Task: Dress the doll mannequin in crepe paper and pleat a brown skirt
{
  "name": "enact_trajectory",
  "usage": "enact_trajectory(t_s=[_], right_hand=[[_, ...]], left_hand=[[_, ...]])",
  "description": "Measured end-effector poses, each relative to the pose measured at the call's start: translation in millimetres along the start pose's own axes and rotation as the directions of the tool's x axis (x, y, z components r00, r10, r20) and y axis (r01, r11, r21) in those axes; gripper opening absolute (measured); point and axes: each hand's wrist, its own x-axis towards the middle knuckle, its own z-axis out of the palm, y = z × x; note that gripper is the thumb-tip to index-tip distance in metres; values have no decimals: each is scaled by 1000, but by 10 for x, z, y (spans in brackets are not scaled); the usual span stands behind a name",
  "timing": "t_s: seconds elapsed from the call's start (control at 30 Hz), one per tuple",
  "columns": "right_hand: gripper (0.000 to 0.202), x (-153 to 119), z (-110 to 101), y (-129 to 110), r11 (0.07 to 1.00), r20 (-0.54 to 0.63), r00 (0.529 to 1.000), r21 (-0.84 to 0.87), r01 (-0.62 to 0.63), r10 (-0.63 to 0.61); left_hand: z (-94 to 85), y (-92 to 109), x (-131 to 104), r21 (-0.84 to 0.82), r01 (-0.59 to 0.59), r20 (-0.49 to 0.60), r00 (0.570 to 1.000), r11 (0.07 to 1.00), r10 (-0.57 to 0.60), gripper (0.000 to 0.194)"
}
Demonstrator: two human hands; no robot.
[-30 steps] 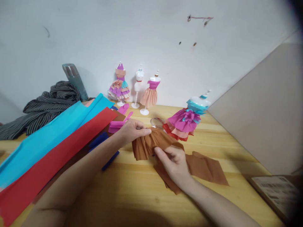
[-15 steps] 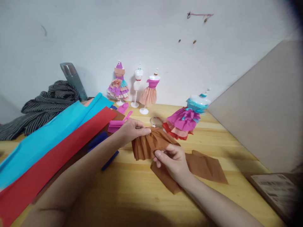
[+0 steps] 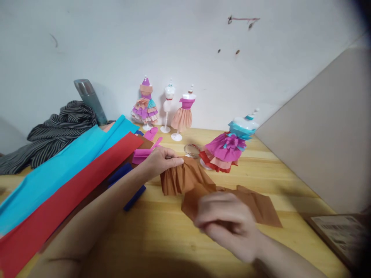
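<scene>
Between the thumb and fingers of my left hand point(image 3: 165, 159) is the top edge of a gathered piece of brown crepe paper point(image 3: 175, 178), its pleats fanning downward. My right hand point(image 3: 227, 222) is curled and smeared by motion, lower and to the right. Whether it holds anything cannot be made out. A flatter brown crepe paper piece point(image 3: 189, 202) shows beside its fingertips, partly covered by the hand. Another brown strip point(image 3: 262, 206) lies on the table farther right.
Small dress-form mannequins stand at the back, one in a peach skirt point(image 3: 182, 118). A tilted mannequin point(image 3: 227, 148) in a magenta skirt is right of my hands. Red paper point(image 3: 72, 189), blue paper point(image 3: 63, 156), a striped cloth point(image 3: 62, 135) and a flask point(image 3: 91, 100) lie left. A cardboard box point(image 3: 333, 231) sits right.
My right hand has let go of the gathered brown paper's lower edge and moved down and to the right. My left hand keeps its pinch in nearly the same place.
</scene>
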Motion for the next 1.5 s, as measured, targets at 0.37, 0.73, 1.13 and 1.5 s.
enact_trajectory(t_s=[0.37,0.73,1.13,1.5], right_hand=[[49,143,-384,683,711,-4,810,481,-512,587],[37,204,-336,313,823,-224,797,247,-511,562],[24,149,-166,188,927,-343,868,23,-373,358],[14,144,-173,290,945,-305,899,5,-328,314]], left_hand=[[-82,197,-76,92,-122,269,959,988,94,25],[-85,210,-99,336,-250,299,943,908,149,22],[-50,173,-98,183,-167,246,962,969,120,18],[-23,233,-135,240,-209,306,943,948,130,17]])
